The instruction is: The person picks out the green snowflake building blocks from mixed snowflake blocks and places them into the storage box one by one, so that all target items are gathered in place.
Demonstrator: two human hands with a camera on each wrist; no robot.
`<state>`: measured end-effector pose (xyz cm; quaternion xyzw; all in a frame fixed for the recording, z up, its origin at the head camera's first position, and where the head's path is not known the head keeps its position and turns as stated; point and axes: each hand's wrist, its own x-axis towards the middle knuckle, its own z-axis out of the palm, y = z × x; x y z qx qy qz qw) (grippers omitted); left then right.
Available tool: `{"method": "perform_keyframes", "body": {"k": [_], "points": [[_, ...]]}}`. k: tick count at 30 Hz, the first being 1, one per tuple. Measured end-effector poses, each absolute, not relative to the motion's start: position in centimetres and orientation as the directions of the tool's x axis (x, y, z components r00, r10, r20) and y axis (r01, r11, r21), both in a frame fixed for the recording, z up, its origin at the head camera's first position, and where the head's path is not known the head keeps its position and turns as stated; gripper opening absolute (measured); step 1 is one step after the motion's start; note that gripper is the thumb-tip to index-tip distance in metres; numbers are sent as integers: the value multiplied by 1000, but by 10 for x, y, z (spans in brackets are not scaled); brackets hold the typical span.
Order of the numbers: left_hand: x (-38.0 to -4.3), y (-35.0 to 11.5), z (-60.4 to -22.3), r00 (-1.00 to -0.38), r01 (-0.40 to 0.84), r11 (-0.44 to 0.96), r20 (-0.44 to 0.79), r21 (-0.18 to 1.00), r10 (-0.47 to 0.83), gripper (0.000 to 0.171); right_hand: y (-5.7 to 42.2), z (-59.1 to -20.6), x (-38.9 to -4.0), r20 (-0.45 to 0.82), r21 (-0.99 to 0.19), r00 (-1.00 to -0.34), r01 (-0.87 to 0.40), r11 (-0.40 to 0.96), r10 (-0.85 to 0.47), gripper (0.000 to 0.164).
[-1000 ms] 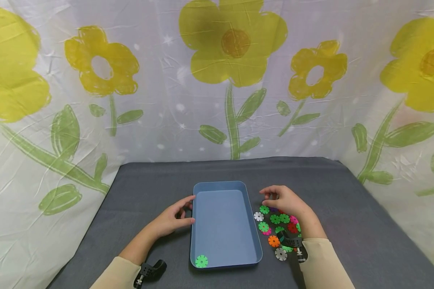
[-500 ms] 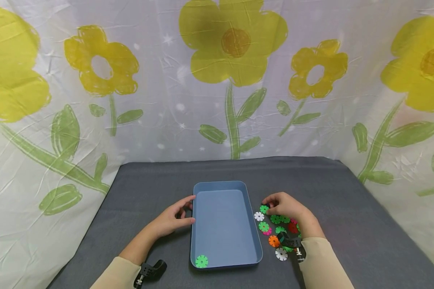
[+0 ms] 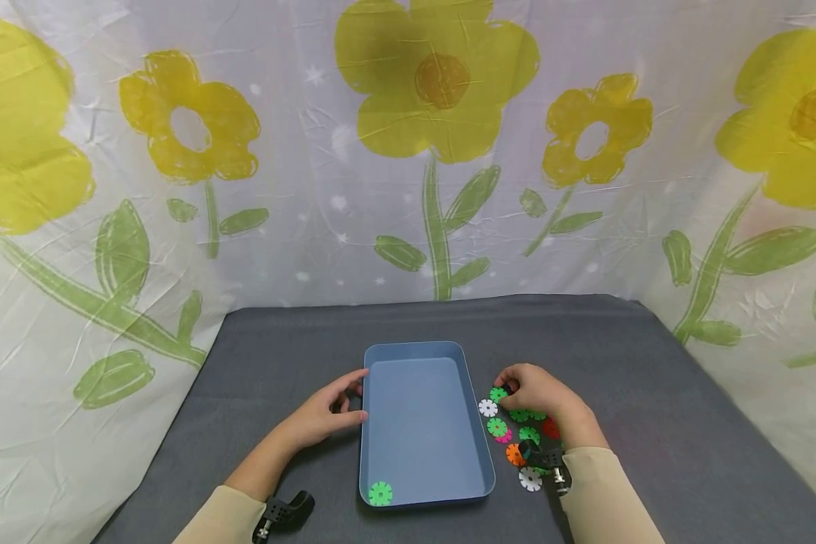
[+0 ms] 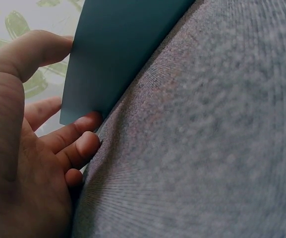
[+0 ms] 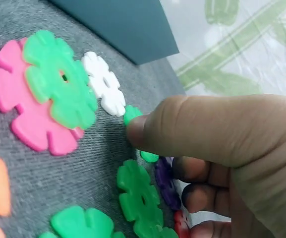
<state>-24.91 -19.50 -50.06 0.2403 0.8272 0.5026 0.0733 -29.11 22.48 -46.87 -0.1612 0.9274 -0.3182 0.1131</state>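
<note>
My left hand (image 3: 319, 412) rests its thumb and fingertips against the left side of a blue tray (image 3: 421, 423); in the left wrist view the fingers touch the wall (image 4: 113, 59). A green notched plastic disc (image 3: 380, 493) lies in the tray's near left corner. Right of the tray, my right hand (image 3: 544, 397) pinches another green snowflake disc (image 3: 498, 394) between thumb and index finger, low over the cloth. The right wrist view shows the thumb covering part of this disc (image 5: 131, 113), with a purple disc (image 5: 166, 183) under the other fingers.
Several loose discs lie around the right hand: a white one (image 3: 487, 408), a green one (image 3: 497, 427) overlapping a pink one, an orange one (image 3: 514, 454) and a pale one (image 3: 530, 479). Grey cloth (image 3: 299, 332) covers the table. A flowered curtain (image 3: 299, 189) hangs behind.
My right hand has come down and slightly toward me, and its thumb and index finger have closed on the green disc. The left hand and tray stay in place.
</note>
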Motion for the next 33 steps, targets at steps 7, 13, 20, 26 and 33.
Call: {"method": "perform_keyframes", "body": {"k": [7, 13, 20, 26, 33], "points": [[-248, -194, -502, -875, 317, 372, 117, 873, 470, 74, 217, -468, -291, -54, -522, -923, -298, 799, -380, 23], [-248, -194, -502, -876, 312, 374, 112, 873, 468, 74, 216, -468, -290, -14, -420, -928, -331, 845, -371, 26], [-248, -194, -501, -876, 313, 379, 110, 871, 469, 74, 215, -470, -290, 59, -315, -924, -376, 872, -377, 20], [-249, -195, -501, -875, 319, 378, 116, 869, 470, 74, 217, -467, -289, 64, -346, -919, -386, 855, -389, 9], [-249, -195, -500, -874, 323, 387, 115, 864, 471, 74, 223, -455, -285, -60, -525, -909, -323, 788, -412, 22]]}}
